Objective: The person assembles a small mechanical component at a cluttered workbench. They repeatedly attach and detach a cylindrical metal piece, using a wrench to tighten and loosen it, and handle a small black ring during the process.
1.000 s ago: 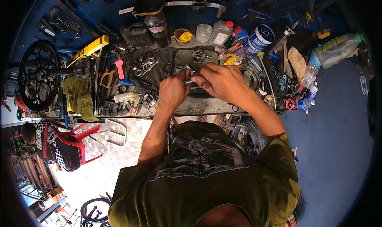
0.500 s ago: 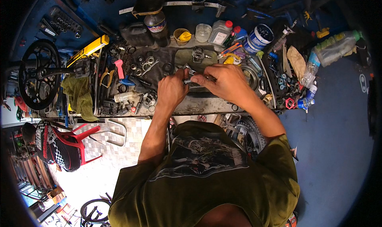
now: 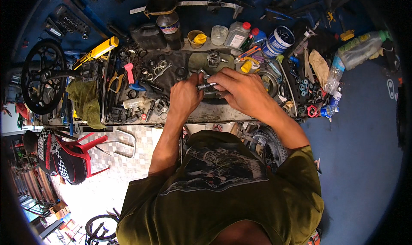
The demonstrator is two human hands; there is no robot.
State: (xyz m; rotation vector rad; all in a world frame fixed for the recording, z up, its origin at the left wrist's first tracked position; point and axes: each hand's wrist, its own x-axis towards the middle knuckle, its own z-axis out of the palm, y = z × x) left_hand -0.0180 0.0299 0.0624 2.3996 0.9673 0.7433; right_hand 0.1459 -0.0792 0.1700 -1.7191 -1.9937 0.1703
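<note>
Over the middle of the workbench, my left hand (image 3: 186,93) is closed around a small silver metal part (image 3: 203,74), whose end pokes out above the fingers. A short metal rod (image 3: 207,85) with a dark end spans from that hand to my right hand (image 3: 243,91). The fingers of my right hand pinch the rod from the right side, thumb underneath and partly hidden. Just beyond my hands, a bicycle pedal (image 3: 214,58) lies on a dark mat. What the left palm covers cannot be seen.
Left on the bench are metal rings (image 3: 151,69), a pink-and-blue hammer (image 3: 131,76) and a green rag (image 3: 84,100). A crankset (image 3: 43,78) stands at far left. Bottles and a blue-white tub (image 3: 279,42) line the back. A person (image 3: 60,157) sits on a red chair behind.
My right hand's fingers have shifted their grip, the thumb dropping below and the index finger stretching over the rod, so more of it shows. My left hand stays nearly in place.
</note>
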